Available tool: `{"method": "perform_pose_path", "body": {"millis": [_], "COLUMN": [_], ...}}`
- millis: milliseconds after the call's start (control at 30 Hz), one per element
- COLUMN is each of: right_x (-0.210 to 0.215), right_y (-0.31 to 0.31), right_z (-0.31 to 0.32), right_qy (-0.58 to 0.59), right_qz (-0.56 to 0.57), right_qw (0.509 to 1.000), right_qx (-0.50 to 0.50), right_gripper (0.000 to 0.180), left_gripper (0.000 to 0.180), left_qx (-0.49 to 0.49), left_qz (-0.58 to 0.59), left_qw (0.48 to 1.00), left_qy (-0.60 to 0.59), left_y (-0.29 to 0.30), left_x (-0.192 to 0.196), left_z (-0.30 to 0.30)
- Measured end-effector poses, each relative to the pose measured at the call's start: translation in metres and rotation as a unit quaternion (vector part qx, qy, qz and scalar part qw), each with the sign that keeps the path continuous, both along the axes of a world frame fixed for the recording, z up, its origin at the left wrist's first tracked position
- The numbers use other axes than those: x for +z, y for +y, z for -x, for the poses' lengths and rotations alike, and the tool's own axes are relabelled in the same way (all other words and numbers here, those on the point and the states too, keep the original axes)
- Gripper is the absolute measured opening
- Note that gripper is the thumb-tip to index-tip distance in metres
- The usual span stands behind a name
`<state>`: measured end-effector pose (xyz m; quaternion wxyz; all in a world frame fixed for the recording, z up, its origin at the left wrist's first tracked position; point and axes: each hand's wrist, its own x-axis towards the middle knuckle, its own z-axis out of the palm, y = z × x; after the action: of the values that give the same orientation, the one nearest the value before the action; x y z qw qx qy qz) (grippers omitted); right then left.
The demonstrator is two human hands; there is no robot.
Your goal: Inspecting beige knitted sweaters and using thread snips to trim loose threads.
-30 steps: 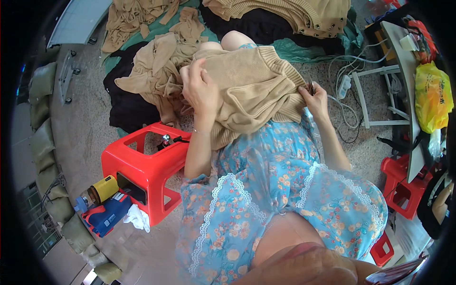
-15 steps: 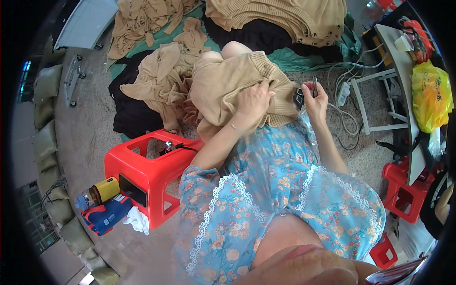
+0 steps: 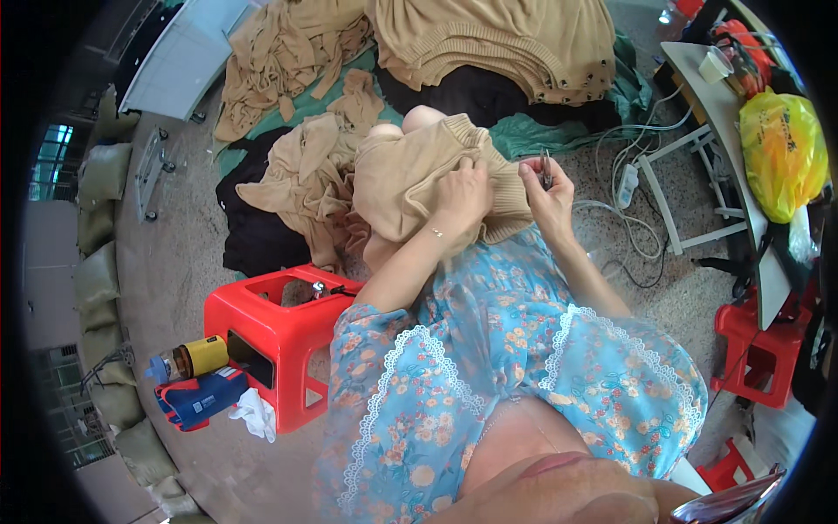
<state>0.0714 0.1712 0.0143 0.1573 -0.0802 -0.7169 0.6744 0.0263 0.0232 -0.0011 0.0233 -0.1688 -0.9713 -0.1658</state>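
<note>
A tan knit sweater [image 3: 401, 179] with a ribbed band lies bunched across my lap. My left hand [image 3: 464, 194] rests on it, fingers bent and pressed together on a fold of the knit beside the ribbing. At the garment's right edge is my right hand [image 3: 550, 194], closed around small metal thread snips [image 3: 547, 168] whose tips point up and away from me. The right hand's fingers are close against the ribbed band. What lies beneath the left fingertips is hidden.
Piles of tan knitwear [image 3: 497, 35] lie ahead on green and black cloth. A red stool [image 3: 279, 323] stands left, with a bottle [image 3: 196, 358] and a blue case [image 3: 201, 397] beside it. On the right are cables [image 3: 642, 231] and a table [image 3: 711, 100] with a yellow bag [image 3: 783, 153].
My right hand has moved left against the ribbed band with the snips. A dark item beside it earlier no longer shows. My left hand stays on the sweater. The whole view has shifted slightly.
</note>
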Motion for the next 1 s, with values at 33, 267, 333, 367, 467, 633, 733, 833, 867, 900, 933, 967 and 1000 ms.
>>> {"method": "perform_pose_path", "body": {"millis": [33,267,333,367,467,633,733,833,867,900,933,967,1000], "right_x": [-0.002,0.000,-0.011,-0.010,-0.016,0.014,0.014,0.028,0.029,0.035,0.035,0.036,0.036], "right_y": [0.000,0.004,0.000,-0.002,-0.016,-0.029,-0.035,-0.047,-0.052,-0.055,-0.057,-0.060,-0.060], "right_z": [0.001,-0.003,0.000,-0.001,-0.004,-0.010,-0.001,0.002,0.004,0.005,0.005,0.008,0.009], "right_qy": [0.013,0.003,0.042,0.063,0.077,0.100,0.067,0.112,0.152,0.150,0.149,0.092,0.034], "right_qz": [-0.002,0.039,-0.008,-0.031,-0.019,-0.044,-0.009,0.018,0.043,0.029,0.026,0.040,0.054], "right_qw": [1.000,0.999,0.999,0.998,0.996,0.991,0.993,0.989,0.982,0.984,0.985,0.988,0.987], "right_qx": [-0.006,-0.006,-0.016,-0.010,0.029,0.074,0.092,0.095,0.099,0.086,0.084,0.116,0.147], "right_gripper": [0.014,0.013,0.011,0.011,0.012,0.024,0.038,0.053,0.054,0.048,0.048,0.044,0.041], "left_gripper": [0.029,0.045,0.052,0.052,0.038,0.016,0.016,0.016,0.016,0.016,0.016,0.015,0.014], "left_qx": [-0.008,-0.007,-0.057,-0.092,-0.086,0.032,-0.001,-0.030,-0.051,-0.060,-0.061,-0.085,-0.107], "left_qz": [-0.012,-0.296,-0.324,-0.320,-0.296,-0.572,-0.606,-0.654,-0.671,-0.684,-0.686,-0.677,-0.668], "left_qw": [1.000,0.948,0.940,0.940,0.928,0.780,0.763,0.730,0.720,0.705,0.703,0.716,0.728], "left_qy": [0.026,-0.114,-0.085,-0.080,-0.211,-0.253,-0.224,-0.197,-0.169,-0.176,-0.178,-0.146,-0.114], "left_y": [-0.008,-0.023,-0.024,-0.026,-0.041,-0.064,-0.051,-0.038,-0.033,-0.029,-0.026,-0.025,-0.024], "left_x": [-0.006,0.002,-0.011,-0.015,-0.019,0.018,0.078,0.107,0.116,0.126,0.134,0.140,0.143], "left_z": [0.007,0.023,0.023,0.024,0.028,0.033,0.022,0.016,0.015,0.015,0.014,0.015,0.016]}}
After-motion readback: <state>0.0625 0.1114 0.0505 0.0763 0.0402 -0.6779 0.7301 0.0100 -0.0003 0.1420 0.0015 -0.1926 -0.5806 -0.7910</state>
